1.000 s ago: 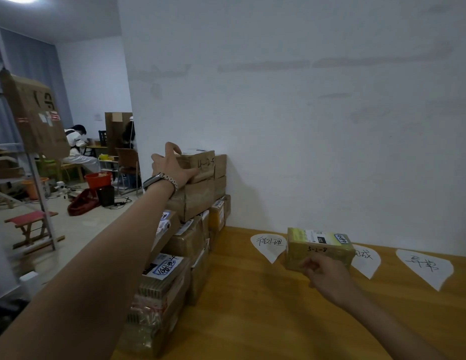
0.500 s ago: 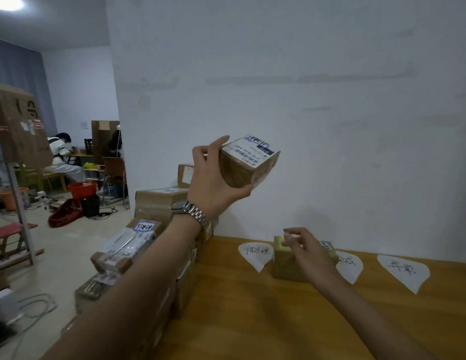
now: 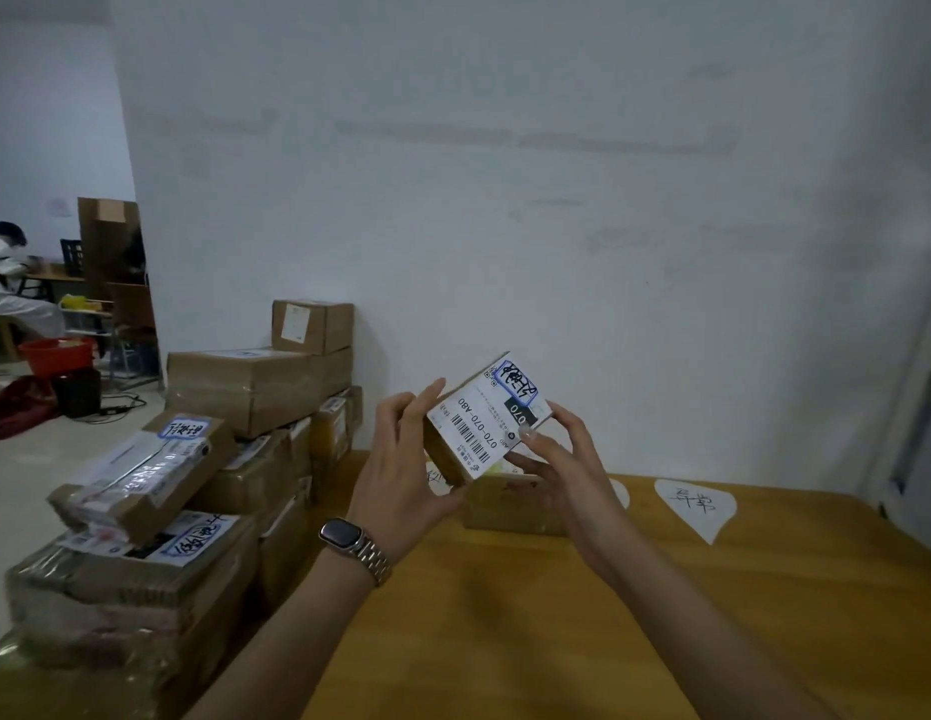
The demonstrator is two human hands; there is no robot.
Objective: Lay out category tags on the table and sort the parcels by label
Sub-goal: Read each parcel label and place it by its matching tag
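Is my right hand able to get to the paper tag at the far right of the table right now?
Probably yes. The paper tag lies flat on the table near the right hand, nothing between them; it must first leave the small parcel to the left hand.

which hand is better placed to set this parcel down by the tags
Likely the right hand: it grips the parcel on the side nearest the paper tag on the table; the left hand sits toward the stacked boxes.

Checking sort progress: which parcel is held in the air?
The small 070-labelled parcel, gripped by left hand and right hand; others lie stacked or on the table.
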